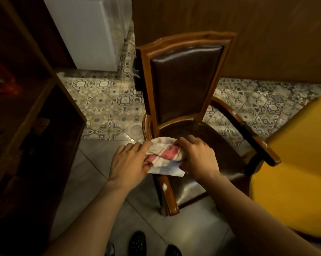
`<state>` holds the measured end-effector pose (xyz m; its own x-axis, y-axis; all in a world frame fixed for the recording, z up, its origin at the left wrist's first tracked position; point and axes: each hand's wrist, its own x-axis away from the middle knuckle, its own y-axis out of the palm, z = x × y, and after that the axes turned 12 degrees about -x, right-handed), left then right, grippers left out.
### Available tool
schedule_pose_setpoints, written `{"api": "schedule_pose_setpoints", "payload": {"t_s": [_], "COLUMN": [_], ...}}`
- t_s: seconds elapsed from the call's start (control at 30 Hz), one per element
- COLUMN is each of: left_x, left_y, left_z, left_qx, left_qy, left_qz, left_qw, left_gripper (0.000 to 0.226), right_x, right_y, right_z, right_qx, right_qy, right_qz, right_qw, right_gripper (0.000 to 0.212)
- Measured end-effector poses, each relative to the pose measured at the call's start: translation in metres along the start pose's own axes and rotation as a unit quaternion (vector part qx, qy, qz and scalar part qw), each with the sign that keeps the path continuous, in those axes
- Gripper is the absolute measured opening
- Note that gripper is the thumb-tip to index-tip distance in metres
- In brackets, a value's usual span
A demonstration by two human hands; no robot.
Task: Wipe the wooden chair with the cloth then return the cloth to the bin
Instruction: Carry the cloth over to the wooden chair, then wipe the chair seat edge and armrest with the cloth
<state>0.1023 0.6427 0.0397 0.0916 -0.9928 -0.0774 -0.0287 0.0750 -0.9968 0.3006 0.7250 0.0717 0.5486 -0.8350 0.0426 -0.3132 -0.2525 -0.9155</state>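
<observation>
A wooden chair (pixel 185 40) with dark brown leather back and seat stands in the middle, its armrests pointing toward me. A white cloth (pixel 165 156) with red stripes is bunched over the chair's left armrest. My left hand (pixel 130 161) grips the cloth's left side. My right hand (pixel 196 157) grips its right side, above the seat's front left part. A small white spot (pixel 164 186) sits on the left armrest just below the cloth. No bin is in view.
A dark wooden shelf unit (pixel 26 126) fills the left side. A yellow cushioned seat (pixel 294 154) stands at the right, close to the chair's right armrest (pixel 255 141). A white cabinet (pixel 85 30) is at the back left, a wooden wall panel (pixel 267 34) behind the chair.
</observation>
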Motion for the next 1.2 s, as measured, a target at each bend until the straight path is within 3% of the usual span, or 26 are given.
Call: {"api": "schedule_pose_setpoints", "payload": {"t_s": [0.17,0.4,0.57,0.67,0.77,0.83,1.03,1.2], "left_x": [0.003,0.017,0.024,0.022,0.013,-0.002,-0.040,-0.036], "left_y": [0.072,0.152,0.162,0.153,0.149,0.152,0.184,0.200], "left_z": [0.010,0.030,0.035,0.011,-0.014,-0.012,0.027,0.022], "left_qx": [-0.016,-0.004,0.082,0.148,0.150,0.131,0.146,0.181], "left_qy": [0.000,0.015,0.006,0.026,-0.008,0.015,0.145,0.163], "left_qz": [-0.029,-0.116,-0.171,-0.185,-0.087,-0.045,-0.159,-0.154], "left_qw": [0.999,0.993,0.982,0.971,0.985,0.990,0.966,0.958], "left_gripper": [0.089,0.085,0.082,0.074,0.062,0.057,0.070,0.064], "right_x": [0.003,0.004,0.005,0.002,0.003,0.009,0.025,0.035], "right_y": [0.062,0.130,0.151,0.162,0.177,0.188,0.214,0.219], "right_z": [0.028,0.059,0.063,0.058,0.054,0.050,0.055,0.071], "right_qx": [-0.040,-0.118,-0.144,-0.142,-0.111,-0.090,-0.069,-0.108], "right_qy": [0.027,0.021,-0.019,-0.018,-0.025,-0.031,-0.089,-0.111], "right_qz": [-0.053,-0.171,-0.248,-0.231,-0.177,-0.141,-0.095,-0.079], "right_qw": [0.997,0.978,0.958,0.962,0.978,0.985,0.989,0.985], "right_gripper": [0.062,0.072,0.088,0.082,0.073,0.066,0.058,0.054]}}
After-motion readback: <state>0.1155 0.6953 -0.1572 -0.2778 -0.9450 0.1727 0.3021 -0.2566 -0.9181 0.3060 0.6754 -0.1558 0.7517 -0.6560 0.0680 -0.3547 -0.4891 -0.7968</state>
